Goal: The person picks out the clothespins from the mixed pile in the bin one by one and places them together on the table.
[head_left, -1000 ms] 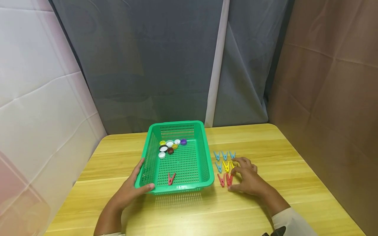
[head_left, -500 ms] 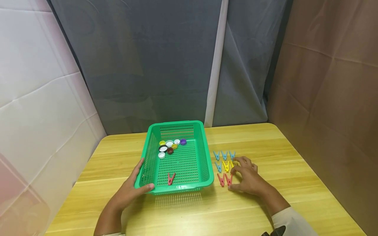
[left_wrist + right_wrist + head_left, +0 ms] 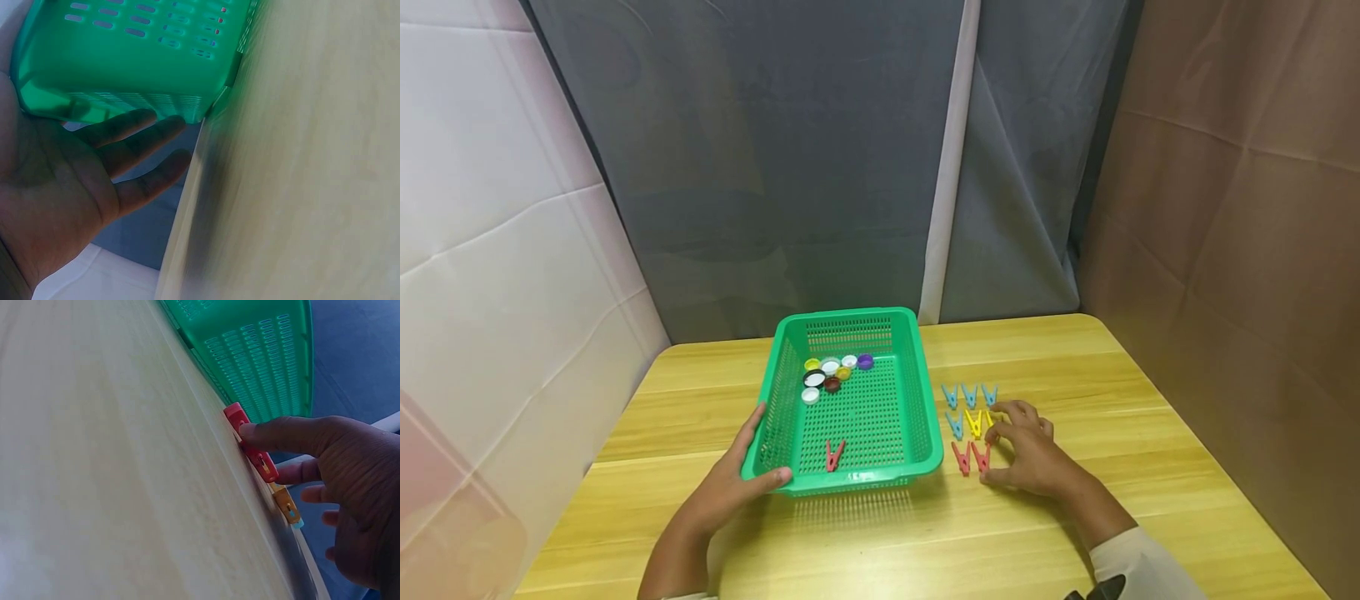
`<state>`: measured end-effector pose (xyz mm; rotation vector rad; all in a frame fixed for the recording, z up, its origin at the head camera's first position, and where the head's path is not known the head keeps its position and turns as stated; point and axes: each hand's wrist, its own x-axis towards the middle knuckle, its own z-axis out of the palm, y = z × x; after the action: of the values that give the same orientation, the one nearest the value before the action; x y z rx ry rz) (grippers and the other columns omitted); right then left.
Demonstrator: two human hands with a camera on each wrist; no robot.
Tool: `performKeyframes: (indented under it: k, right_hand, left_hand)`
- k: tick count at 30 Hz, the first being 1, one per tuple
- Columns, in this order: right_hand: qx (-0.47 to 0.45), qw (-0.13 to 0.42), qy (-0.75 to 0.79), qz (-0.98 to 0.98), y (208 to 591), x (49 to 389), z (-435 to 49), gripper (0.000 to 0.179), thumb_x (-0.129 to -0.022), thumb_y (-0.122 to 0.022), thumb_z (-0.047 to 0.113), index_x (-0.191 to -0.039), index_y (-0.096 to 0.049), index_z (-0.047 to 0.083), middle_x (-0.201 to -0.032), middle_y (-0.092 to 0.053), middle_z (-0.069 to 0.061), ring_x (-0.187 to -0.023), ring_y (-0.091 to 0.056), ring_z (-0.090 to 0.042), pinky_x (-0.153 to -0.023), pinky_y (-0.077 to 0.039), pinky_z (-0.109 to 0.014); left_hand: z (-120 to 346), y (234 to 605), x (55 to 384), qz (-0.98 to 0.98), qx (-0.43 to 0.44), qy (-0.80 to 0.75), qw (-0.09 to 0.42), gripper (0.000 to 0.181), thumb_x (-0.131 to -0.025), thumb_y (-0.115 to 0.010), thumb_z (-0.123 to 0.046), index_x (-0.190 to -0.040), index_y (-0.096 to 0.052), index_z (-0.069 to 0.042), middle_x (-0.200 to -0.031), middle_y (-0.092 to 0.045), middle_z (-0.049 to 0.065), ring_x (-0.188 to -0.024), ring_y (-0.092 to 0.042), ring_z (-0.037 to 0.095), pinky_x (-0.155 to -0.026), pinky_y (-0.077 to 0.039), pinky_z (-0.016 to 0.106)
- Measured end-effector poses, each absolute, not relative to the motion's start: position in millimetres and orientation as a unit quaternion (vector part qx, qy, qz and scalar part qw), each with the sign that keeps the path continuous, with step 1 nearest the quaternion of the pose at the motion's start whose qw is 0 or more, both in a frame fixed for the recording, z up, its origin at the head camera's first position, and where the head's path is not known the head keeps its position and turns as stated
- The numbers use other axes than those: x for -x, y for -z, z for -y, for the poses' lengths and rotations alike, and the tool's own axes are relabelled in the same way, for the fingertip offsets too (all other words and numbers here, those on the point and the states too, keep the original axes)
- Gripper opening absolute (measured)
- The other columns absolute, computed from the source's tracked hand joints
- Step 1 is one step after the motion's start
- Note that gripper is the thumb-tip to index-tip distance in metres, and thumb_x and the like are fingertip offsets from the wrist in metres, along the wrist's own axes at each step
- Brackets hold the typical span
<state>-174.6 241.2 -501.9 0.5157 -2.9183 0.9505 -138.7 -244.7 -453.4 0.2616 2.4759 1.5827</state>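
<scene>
My left hand (image 3: 724, 487) holds the near left corner of a green plastic basket (image 3: 928, 417), thumb over the rim and fingers along the outer side. Inside the basket lie several bottle caps (image 3: 815, 378) and one red clothespin (image 3: 835, 455). To the right of it, my right hand (image 3: 1033, 450) pinches another red clothespin (image 3: 981, 456) between thumb and index finger, down at the tabletop. That red clothespin (image 3: 253, 447) shows under the thumb in the right wrist view. Next to it is a second red clothespin (image 3: 962, 457). The hand partly covers a yellow clothespin (image 3: 992, 420).
Beyond the red row lie a yellow clothespin (image 3: 974, 423), a blue clothespin (image 3: 956, 425) and a back row of blue clothespins (image 3: 971, 395). The wooden table (image 3: 865, 558) meets grey curtain (image 3: 775, 167) behind, with cloth walls at both sides.
The red clothespin at my right fingertips has shifted slightly and now shows as a wider V beside its neighbour. Both hands and the basket have stayed nearly in place.
</scene>
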Motion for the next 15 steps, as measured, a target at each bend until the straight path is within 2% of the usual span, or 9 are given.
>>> performKeyframes:
  k: [9, 15]
  right_hand:
    - [-0.167, 0.012, -0.301, 0.939, 500.3, 174.1, -241.3, 0.037, -0.074, -0.1, 0.034, -0.097, -0.071, 0.027, -0.165, -0.048, -0.016, -0.158, -0.026, -0.047, -0.116, -0.023, -0.069]
    - [-0.172, 0.011, -0.297, 0.939, 500.0, 174.3, -242.0, 0.045, -0.073, -0.101, 0.039, -0.105, -0.072, 0.026, -0.163, -0.049, -0.016, -0.158, -0.029, -0.047, -0.114, -0.025, -0.069]
  left_hand:
    - [244.4, 452.5, 138.6, -0.837, -0.085, -0.531, 0.1, 0.115, -0.098, -0.078, -0.03, -0.177, 0.006, -0.031, -0.182, -0.005, 0.03, -0.16, -0.028, 0.06, -0.121, -0.034, 0.076]
    - [244.4, 453.1, 139.0, -0.837, -0.086, -0.532, 0.1, 0.114, -0.099, -0.077, -0.029, -0.177, 0.006, -0.031, -0.182, -0.005, 0.03, -0.159, -0.031, 0.06, -0.12, -0.037, 0.074]
